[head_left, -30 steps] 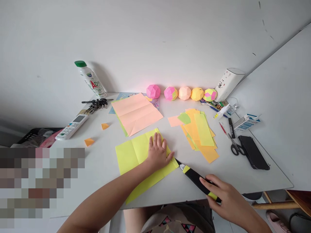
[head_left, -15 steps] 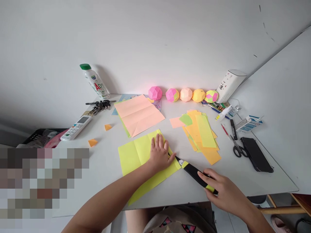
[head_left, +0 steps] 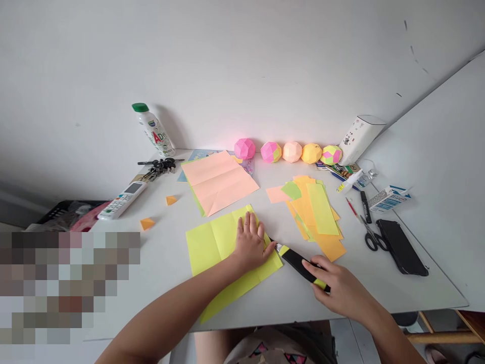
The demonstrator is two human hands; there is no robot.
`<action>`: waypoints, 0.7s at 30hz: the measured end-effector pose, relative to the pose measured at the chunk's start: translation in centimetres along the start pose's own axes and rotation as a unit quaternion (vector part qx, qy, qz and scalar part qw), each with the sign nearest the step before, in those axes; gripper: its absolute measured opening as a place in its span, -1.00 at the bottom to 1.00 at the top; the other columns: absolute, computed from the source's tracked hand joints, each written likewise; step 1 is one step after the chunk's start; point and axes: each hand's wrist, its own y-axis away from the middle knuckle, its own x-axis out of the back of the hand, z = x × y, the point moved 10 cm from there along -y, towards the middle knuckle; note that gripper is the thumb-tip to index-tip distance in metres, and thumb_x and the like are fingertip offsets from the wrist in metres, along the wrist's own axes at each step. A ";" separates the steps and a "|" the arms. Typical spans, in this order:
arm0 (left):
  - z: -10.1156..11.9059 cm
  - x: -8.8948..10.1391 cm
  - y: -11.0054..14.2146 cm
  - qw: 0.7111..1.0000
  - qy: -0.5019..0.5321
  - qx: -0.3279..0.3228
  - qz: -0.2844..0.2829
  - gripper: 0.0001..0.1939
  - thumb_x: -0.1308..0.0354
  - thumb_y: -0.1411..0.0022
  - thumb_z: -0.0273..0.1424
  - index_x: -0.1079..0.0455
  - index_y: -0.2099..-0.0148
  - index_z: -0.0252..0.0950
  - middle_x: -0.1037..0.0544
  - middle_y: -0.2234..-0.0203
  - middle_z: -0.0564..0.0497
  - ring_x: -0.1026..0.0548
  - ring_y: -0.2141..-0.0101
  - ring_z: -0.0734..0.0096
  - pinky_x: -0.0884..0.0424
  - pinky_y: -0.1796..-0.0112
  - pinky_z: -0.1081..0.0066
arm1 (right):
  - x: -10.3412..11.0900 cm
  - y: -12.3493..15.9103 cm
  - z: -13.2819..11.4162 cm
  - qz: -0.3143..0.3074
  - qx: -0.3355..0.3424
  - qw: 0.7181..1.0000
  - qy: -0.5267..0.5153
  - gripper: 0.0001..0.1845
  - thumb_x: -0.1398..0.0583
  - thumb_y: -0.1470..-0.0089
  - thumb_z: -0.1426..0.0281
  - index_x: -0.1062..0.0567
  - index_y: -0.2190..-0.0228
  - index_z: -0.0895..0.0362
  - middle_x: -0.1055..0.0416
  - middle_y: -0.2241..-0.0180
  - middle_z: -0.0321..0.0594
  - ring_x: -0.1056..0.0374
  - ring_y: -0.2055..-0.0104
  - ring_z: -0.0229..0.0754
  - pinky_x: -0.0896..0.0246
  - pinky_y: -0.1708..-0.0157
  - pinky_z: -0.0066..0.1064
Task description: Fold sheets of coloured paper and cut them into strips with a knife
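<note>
My left hand [head_left: 250,243] lies flat with fingers together on a folded yellow-green paper sheet [head_left: 212,242] on the white table [head_left: 151,263], pressing it down. My right hand [head_left: 339,287] grips a black and yellow utility knife [head_left: 299,263]. The knife's blade end touches the right edge of the sheet, just beside my left thumb.
A peach sheet [head_left: 217,179] lies behind, a pile of orange and green strips [head_left: 316,212] to the right. Several paper balls [head_left: 288,151] line the wall. Scissors [head_left: 373,237], a phone [head_left: 401,247], pens, a bottle [head_left: 153,130], keys [head_left: 159,166], a remote [head_left: 121,199] also sit here.
My right hand has pushed the knife up and left, its tip reaching the sheet's edge by my left thumb. The left hand stays pressed on the paper.
</note>
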 end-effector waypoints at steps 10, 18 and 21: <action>-0.3 0.2 -0.2 1.000 -0.010 -0.005 0.015 -0.33 0.22 -0.33 -0.04 -0.33 -0.13 -0.52 -0.23 -0.19 -0.41 -0.05 -0.24 -0.24 0.01 -0.16 -0.13 | 0.1 -0.5 0.4 -0.015 -0.010 1.000 0.000 -0.47 -0.02 -0.04 0.52 -0.43 -0.05 0.12 -0.42 0.09 -0.06 -0.44 0.39 -0.24 -0.39 0.42 -0.39; -1.0 0.2 -0.3 0.999 -0.027 -0.025 0.021 -0.43 0.21 -0.36 -0.17 -0.27 -0.20 -0.45 -0.29 -0.17 -0.32 -0.13 -0.23 -0.11 -0.08 -0.16 -0.02 | 0.2 -0.6 -0.1 -0.038 -0.022 0.999 -0.003 -0.46 0.00 -0.05 0.53 -0.43 -0.06 0.18 -0.42 0.11 -0.04 -0.42 0.42 -0.26 -0.39 0.42 -0.40; -1.0 0.0 -0.2 0.999 -0.029 -0.037 0.010 -0.40 0.23 -0.37 -0.17 -0.19 -0.26 -0.48 -0.26 -0.19 -0.32 -0.12 -0.23 -0.12 -0.07 -0.17 -0.01 | 0.5 0.0 -0.6 -0.043 -0.017 0.999 -0.018 -0.48 -0.01 -0.08 0.51 -0.41 -0.08 0.17 -0.43 0.07 -0.03 -0.46 0.31 -0.21 -0.41 0.34 -0.40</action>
